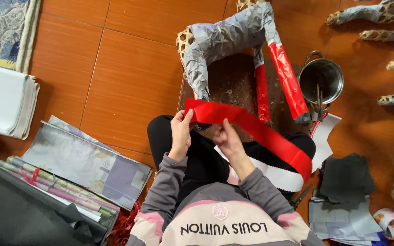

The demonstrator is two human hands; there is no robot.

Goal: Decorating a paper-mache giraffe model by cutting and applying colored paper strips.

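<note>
Currently, your hands are set as follows.
Left hand (180,132): pinches the red strip (251,127) at its near end.
Right hand (226,139): grips the strip just beside your left; remainder trails rightward past it.

The floor (128,68) is laid with large, glossy, reddish-brown tiles with a faint wood grain and thin dark joints, and it reflects soft, even light. At the upper left corner lies a blue and cream patterned rug (1,27) with a pale border. Just below it sits a stack of folded white sheets (5,107). Lower left, a flat grey printed paper sheet (87,164) lies on the tiles beside a bundle of rolled patterned papers (55,187) tied with red ribbon, next to a black fabric bag (19,214). At the right stands a round metal pot (321,77), near a pile of dark grey paper squares (346,177).
</note>
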